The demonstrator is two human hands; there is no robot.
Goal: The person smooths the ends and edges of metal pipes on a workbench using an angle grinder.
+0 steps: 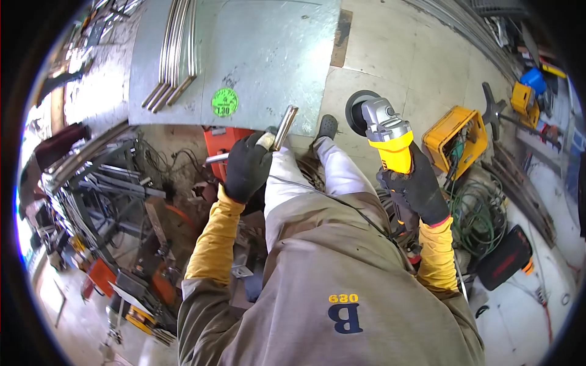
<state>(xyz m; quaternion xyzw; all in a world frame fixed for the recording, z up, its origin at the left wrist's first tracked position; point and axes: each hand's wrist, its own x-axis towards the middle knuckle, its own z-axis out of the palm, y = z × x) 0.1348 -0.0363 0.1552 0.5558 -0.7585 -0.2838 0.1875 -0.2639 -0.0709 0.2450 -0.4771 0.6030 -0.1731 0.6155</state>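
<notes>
My left hand [249, 166], in a black glove, is closed around a shiny metal tube [285, 128]. One end rises past the fingers near the front edge of a sheet-metal surface [274, 55]; a thinner metal piece [217, 158] shows left of the same hand. In my gloved right hand [422, 190] is a yellow and silver angle grinder [392, 146], gripped by its body. Its dark round disc [360, 113] faces left, apart from the tube. Several similar tubes [176, 49] lie side by side on the sheet, left of a round green sticker [224, 102].
Right of the grinder lie a yellow crate [432, 135], a coiled green hose [479, 222] and a black case [503, 259]. Metal frames and tubing [113, 189] crowd the left floor. A dark cord [354, 210] crosses my lap. Long bars [467, 30] lie at the far right.
</notes>
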